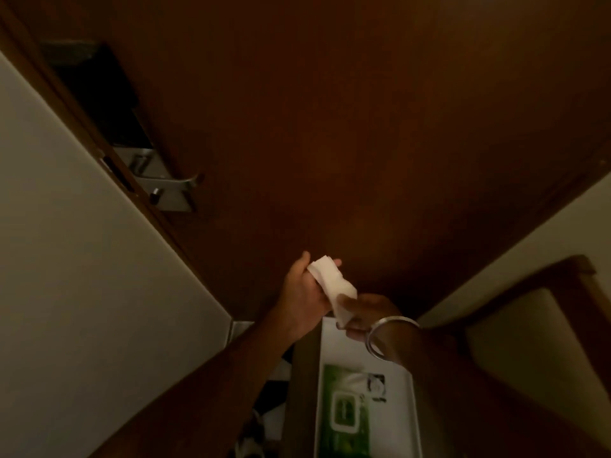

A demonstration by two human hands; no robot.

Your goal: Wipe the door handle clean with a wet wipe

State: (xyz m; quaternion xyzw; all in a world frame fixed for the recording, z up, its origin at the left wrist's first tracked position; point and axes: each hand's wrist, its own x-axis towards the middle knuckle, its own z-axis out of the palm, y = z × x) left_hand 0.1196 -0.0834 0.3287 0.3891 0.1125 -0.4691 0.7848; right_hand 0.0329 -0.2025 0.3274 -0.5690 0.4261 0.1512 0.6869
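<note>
A white wet wipe (332, 285) is stretched between both hands in front of the brown door (330, 127). My left hand (302, 292) grips its upper end, and my right hand (363, 314), with a metal bangle on the wrist, pinches its lower end. The silver lever door handle (177, 183) sits on a metal lock plate at the door's left edge, far up and left of both hands. Neither hand touches the handle.
A green wet-wipe pack (347, 411) lies on a white tray (410, 408) below my hands. A pale wall (66, 259) runs along the left. A wooden chair with a light cushion (535, 342) stands at the right. The room is dim.
</note>
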